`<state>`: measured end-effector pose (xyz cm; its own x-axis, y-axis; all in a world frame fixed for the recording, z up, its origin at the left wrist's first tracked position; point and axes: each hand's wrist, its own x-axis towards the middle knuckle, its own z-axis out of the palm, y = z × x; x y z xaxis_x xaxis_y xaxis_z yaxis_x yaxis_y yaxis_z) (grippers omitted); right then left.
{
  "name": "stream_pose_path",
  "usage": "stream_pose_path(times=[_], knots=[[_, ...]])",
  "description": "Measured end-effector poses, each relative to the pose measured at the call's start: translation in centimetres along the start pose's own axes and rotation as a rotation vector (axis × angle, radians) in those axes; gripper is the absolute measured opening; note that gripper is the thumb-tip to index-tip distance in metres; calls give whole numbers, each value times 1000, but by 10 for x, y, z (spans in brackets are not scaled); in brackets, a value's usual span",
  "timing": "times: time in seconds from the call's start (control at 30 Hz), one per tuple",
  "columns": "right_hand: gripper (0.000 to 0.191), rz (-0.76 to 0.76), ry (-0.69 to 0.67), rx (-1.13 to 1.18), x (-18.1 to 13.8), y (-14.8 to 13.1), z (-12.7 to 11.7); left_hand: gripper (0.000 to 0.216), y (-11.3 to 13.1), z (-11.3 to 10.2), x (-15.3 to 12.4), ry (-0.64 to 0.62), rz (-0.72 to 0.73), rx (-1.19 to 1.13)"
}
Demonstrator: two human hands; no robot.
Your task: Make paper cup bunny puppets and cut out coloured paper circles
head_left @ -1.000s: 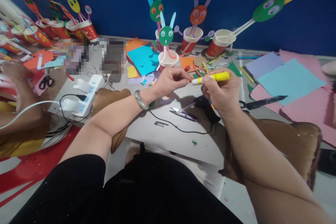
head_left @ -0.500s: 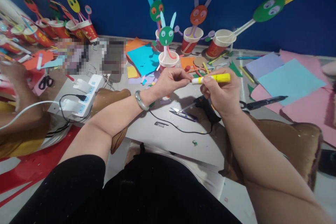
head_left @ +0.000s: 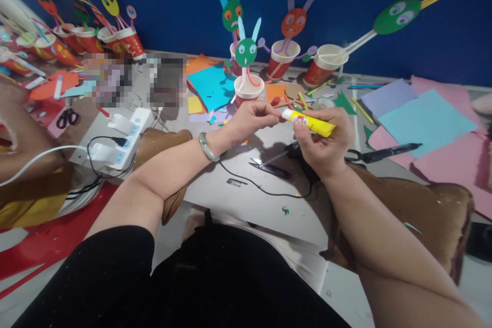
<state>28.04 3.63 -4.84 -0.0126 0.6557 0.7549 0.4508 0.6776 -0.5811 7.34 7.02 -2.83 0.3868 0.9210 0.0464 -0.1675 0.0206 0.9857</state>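
My right hand (head_left: 331, 138) is wrapped round a yellow glue stick (head_left: 319, 125), its white end pointing left. At that end, my left hand (head_left: 249, 123) pinches a tiny orange-red piece (head_left: 281, 117) between thumb and finger; its shape is mostly hidden. Below my hands lie dark-handled thread snips (head_left: 274, 170) and a black glue gun (head_left: 303, 161), partly covered by my right hand. A small metal piece (head_left: 235, 182) rests on the table nearby. Just behind my left hand stands a paper cup (head_left: 249, 93) with a green rabbit-eared face (head_left: 246, 52) on straws.
More red cups with paper-faced figures (head_left: 294, 23) line the blue wall (head_left: 172, 5). Coloured paper (head_left: 426, 118) spreads to the right, with black scissors (head_left: 392, 152) on it. At left are a white power strip (head_left: 132, 136) and another person's arm (head_left: 26, 138). A black cord (head_left: 261, 189) crosses the table.
My right hand has tilted the glue stick, so its yellow end now points down to the right. My left hand keeps its pinch almost in place. The person at left has moved an arm.
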Motion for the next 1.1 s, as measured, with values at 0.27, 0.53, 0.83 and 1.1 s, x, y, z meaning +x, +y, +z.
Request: stream_pose_path(times=[0.27,0.53,0.83,1.1], knots=[[20,-149,-128,-203,-2,12,-7,22,1,3,0,24,-40,-55],[20,-135,-196,-263,0,23,-12,26,3,1,1,53,-60,-25],[21,-224,-158,-195,-1,19,-9,26,5,2,0,33,-58,-14],[23,-71,-148,-248,4,17,-13,24,5,1,0,58,-38,2]])
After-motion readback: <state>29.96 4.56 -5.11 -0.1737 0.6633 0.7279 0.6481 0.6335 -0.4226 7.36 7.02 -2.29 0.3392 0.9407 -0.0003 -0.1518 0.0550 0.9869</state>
